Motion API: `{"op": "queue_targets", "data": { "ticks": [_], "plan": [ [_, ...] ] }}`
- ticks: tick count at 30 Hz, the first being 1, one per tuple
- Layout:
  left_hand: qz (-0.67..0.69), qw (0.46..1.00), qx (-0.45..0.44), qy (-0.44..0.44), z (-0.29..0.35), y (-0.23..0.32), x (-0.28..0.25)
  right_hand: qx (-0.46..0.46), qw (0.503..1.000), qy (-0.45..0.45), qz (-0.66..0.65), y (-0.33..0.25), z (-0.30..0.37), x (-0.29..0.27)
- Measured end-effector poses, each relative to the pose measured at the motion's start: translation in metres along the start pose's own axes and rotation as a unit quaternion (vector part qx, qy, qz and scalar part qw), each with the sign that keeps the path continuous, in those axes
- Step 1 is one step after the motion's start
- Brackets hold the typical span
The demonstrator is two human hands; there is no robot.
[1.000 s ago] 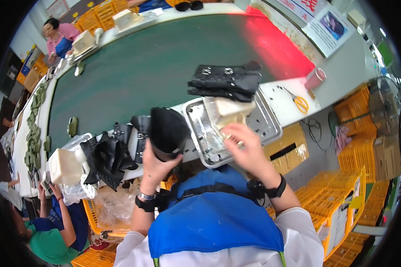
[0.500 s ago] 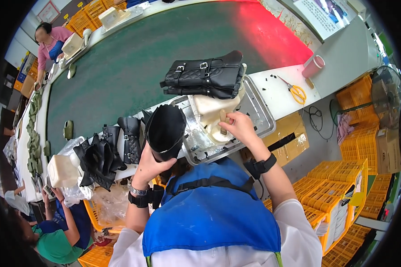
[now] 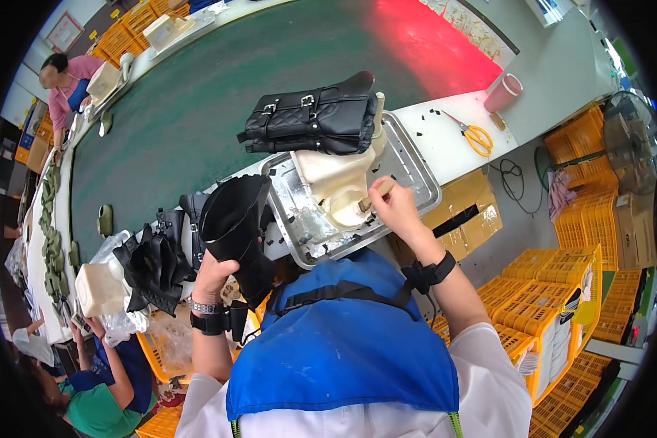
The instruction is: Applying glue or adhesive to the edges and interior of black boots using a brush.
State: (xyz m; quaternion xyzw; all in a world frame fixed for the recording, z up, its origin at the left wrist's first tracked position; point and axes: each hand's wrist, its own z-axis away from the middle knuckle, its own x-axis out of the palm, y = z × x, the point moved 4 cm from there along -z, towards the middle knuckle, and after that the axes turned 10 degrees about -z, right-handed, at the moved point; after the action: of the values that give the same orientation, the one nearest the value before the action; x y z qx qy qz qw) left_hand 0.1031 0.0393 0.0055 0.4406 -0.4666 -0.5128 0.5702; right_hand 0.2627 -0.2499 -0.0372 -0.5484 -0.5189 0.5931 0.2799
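Observation:
My left hand (image 3: 212,276) is closed around a black boot upper (image 3: 233,219), its wide top opening turned upward. In my right hand (image 3: 396,212) is a brush (image 3: 375,196) with a wooden handle, pinched between thumb and fingers. The brush's lower end is down in the round opening of a cream plastic container (image 3: 332,172). That container stands in a metal tray (image 3: 433,201) strewn with small black scraps. Several quilted black boot uppers with buckles (image 3: 310,120) lie stacked across the container's far end.
A green conveyor belt (image 3: 175,117) runs beyond the white ledge. More black boot uppers (image 3: 153,266) lie at left. Orange-handled scissors (image 3: 478,139) and a pink cup (image 3: 502,93) are at right. Yellow crates (image 3: 518,299) stand beside me. Two co-workers are at left.
My left hand has moved left and slightly down with the boot upper, which is tilted more. The brush in my right hand has tipped over from upright to a slant. The view has shifted slightly.

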Motion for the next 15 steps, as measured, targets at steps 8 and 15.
{"op": "queue_targets", "data": {
  "ticks": [8,15],
  "plan": [
    [-0.004,0.988,-0.058,-0.143,-0.01,-0.005,0.01,-0.002,1.0,0.002,0.009,-0.002,0.009,-0.009],
    [-0.037,0.952,-0.123,-0.277,-0.021,0.009,0.039,0.083,0.993,-0.005,-0.087,-0.009,0.0,-0.03]
  ]
}}
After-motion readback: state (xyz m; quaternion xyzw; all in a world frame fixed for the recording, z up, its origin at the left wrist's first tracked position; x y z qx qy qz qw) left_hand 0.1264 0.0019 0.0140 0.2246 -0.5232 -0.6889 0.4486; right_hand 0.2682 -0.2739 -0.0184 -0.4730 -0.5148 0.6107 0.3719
